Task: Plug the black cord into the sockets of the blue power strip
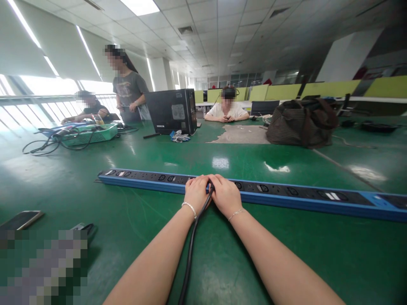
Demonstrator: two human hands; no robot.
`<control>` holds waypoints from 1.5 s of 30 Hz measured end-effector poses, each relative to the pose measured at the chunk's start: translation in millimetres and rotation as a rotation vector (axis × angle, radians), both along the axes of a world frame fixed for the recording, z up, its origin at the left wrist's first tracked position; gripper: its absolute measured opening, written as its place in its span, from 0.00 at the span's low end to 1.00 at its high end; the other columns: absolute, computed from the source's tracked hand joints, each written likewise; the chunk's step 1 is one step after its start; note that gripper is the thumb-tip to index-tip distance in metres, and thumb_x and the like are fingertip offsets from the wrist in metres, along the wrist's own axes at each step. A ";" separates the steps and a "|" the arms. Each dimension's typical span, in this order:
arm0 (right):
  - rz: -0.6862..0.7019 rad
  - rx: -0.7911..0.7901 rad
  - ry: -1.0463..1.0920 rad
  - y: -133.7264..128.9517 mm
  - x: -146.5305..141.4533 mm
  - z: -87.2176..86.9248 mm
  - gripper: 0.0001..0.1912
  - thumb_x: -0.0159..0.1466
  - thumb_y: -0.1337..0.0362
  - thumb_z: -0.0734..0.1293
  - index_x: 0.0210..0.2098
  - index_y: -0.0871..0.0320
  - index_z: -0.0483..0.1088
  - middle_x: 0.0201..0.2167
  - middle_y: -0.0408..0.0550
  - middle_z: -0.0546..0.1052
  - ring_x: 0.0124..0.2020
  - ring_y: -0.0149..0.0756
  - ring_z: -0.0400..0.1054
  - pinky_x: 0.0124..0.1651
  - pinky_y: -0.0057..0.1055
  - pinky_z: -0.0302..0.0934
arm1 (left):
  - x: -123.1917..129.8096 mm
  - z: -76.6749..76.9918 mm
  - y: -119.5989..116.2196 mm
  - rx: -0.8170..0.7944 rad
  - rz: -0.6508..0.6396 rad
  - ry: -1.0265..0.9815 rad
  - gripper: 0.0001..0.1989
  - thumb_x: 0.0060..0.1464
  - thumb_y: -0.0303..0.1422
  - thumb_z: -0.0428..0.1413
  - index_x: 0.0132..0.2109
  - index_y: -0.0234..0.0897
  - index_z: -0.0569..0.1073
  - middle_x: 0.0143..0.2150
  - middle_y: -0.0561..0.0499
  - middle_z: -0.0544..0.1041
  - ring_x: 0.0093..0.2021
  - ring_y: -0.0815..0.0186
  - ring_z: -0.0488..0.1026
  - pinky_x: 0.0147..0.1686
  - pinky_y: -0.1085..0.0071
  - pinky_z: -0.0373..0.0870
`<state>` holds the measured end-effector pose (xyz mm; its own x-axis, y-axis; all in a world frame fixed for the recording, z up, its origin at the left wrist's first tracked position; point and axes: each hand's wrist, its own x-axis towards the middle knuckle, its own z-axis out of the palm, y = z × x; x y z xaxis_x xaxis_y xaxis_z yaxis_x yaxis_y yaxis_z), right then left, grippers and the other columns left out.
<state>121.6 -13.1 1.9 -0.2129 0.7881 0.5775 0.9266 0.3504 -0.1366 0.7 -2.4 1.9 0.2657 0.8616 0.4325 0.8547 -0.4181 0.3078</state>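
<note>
1. Centrally, long, slim blue-and-black power strip (305,200), lying across glossy green tabletop (318,245); likely rigid, weighty, best lifted near both ends.
2. Thick black cable (190,254), probably springy; best held near its end.
3. Left hand (197,194), right hand (226,194): both closed around cable's hidden end, at strip's middle.

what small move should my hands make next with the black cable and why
I'd probably ease the right hand slightly aside: it meets the left hand around the upper part of the black cable, over the blue power strip, hiding the cable's end, so whether it is plugged in can't be seen.
</note>
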 end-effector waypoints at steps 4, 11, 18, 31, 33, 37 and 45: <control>-0.032 0.044 0.053 1.1 -0.5 -2.2 0.19 0.66 0.65 0.55 0.53 0.58 0.66 0.51 0.52 0.72 0.42 0.36 0.70 0.43 0.29 0.64 | 0.7 0.6 -0.3 0.005 0.007 -0.017 0.16 0.55 0.33 0.48 0.50 0.40 0.68 0.53 0.47 0.73 0.56 0.62 0.66 0.55 0.60 0.55; -0.065 0.085 0.172 -1.5 4.2 4.1 0.18 0.64 0.64 0.56 0.51 0.56 0.68 0.49 0.48 0.73 0.41 0.35 0.71 0.41 0.28 0.65 | -0.9 -4.2 2.5 0.028 0.000 -0.016 0.16 0.54 0.38 0.51 0.49 0.42 0.69 0.54 0.49 0.73 0.56 0.62 0.66 0.56 0.60 0.54; -0.186 0.150 0.387 -13.3 63.7 18.4 0.15 0.56 0.62 0.61 0.40 0.57 0.74 0.36 0.49 0.78 0.37 0.38 0.71 0.43 0.32 0.65 | -2.3 -7.0 4.3 0.016 0.015 -0.014 0.21 0.50 0.41 0.56 0.51 0.42 0.68 0.55 0.49 0.72 0.57 0.60 0.65 0.58 0.58 0.53; -0.239 -0.027 0.588 -19.5 110.9 8.6 0.17 0.59 0.58 0.59 0.42 0.55 0.74 0.30 0.46 0.79 0.33 0.36 0.72 0.39 0.30 0.65 | -2.5 -7.4 4.7 0.020 -0.002 -0.003 0.20 0.51 0.42 0.55 0.51 0.43 0.68 0.56 0.49 0.71 0.57 0.60 0.64 0.58 0.58 0.52; -0.259 -0.023 0.569 -19.2 109.0 9.1 0.18 0.60 0.58 0.58 0.43 0.55 0.74 0.31 0.46 0.79 0.33 0.37 0.73 0.39 0.31 0.66 | -2.0 -7.5 4.5 0.016 -0.001 -0.008 0.20 0.51 0.42 0.55 0.51 0.43 0.68 0.56 0.49 0.71 0.58 0.60 0.64 0.58 0.58 0.52; -0.292 -0.004 0.446 -19.7 101.7 10.1 0.18 0.61 0.59 0.58 0.45 0.56 0.73 0.37 0.48 0.79 0.38 0.37 0.73 0.43 0.32 0.65 | -1.9 -7.6 4.4 0.021 -0.001 -0.012 0.20 0.51 0.42 0.55 0.51 0.43 0.67 0.56 0.49 0.71 0.57 0.60 0.64 0.57 0.58 0.52; -0.314 0.070 0.178 -20.5 83.5 3.5 0.17 0.62 0.64 0.57 0.47 0.57 0.71 0.45 0.47 0.76 0.41 0.37 0.72 0.44 0.31 0.66 | -2.7 -8.8 5.4 0.050 -0.010 0.004 0.20 0.51 0.41 0.55 0.51 0.41 0.67 0.55 0.48 0.72 0.57 0.61 0.65 0.57 0.59 0.53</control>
<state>205.1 -33.7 5.4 0.1420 0.7564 0.6385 0.9543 0.0668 -0.2914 -2.0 3.0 -6.9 0.2755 0.8363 0.4740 0.8517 -0.4410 0.2830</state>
